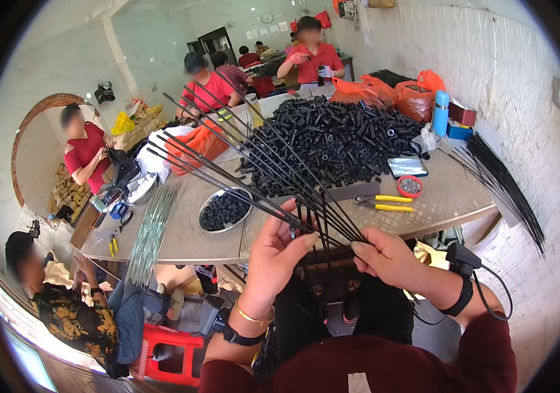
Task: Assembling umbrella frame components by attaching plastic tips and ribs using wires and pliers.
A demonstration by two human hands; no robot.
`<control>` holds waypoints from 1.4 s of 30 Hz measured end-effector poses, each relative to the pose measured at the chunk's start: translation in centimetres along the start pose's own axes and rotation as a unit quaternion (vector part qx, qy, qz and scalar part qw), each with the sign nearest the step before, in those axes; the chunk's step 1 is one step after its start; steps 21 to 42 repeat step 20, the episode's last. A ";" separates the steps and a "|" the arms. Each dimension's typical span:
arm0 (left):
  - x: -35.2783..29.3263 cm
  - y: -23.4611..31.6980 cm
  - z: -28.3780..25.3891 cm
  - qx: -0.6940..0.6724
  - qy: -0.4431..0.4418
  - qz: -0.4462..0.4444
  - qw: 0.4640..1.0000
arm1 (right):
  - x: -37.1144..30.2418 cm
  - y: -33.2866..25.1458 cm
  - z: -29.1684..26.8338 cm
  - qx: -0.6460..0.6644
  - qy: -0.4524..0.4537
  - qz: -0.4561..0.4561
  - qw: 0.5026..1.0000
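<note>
Several long, thin black rods (332, 219) fan out from my hands toward the far left, above the table. My left hand (280, 245) is closed round the rods near their lower ends, thumb pressed against them. My right hand (384, 255) pinches rod ends between thumb and fingers, a little right of the left hand. A few rods cross and hang down between the two hands, over my lap. Past the rods lies a big heap of short black tubular parts (332, 141). Yellow-handled pliers (394, 207) rest on the table just beyond my right hand.
On the table (450, 213) stand a dish of small black parts (202, 224), a red bowl of metal bits (411, 187) and a blue bottle (440, 114). Wires (152, 229) lie left, black rods (502, 187) right. Other people work around; a red stool (159, 376) is lower left.
</note>
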State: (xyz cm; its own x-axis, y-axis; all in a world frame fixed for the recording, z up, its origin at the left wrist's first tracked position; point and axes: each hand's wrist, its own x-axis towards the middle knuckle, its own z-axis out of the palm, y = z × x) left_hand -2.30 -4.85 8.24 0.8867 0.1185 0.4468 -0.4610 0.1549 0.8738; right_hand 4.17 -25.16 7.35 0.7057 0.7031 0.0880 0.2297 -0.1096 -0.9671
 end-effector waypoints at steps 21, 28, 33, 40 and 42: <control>-0.7 0.0 -1.3 0.074 0.126 0.016 0.989 | 1.5 2.1 0.1 0.032 -0.037 -0.034 0.998; -0.7 0.0 -1.3 0.074 0.126 0.016 0.989 | 1.5 2.1 0.1 0.032 -0.037 -0.034 0.998; -0.7 0.0 -1.3 0.074 0.126 0.016 0.989 | 1.5 2.1 0.1 0.032 -0.037 -0.034 0.998; -0.7 0.0 -1.3 0.074 0.126 0.016 0.989 | 1.5 2.1 0.1 0.032 -0.037 -0.034 0.998; -0.7 0.0 -1.3 0.074 0.126 0.016 0.989 | 1.5 2.1 0.1 0.032 -0.037 -0.034 0.998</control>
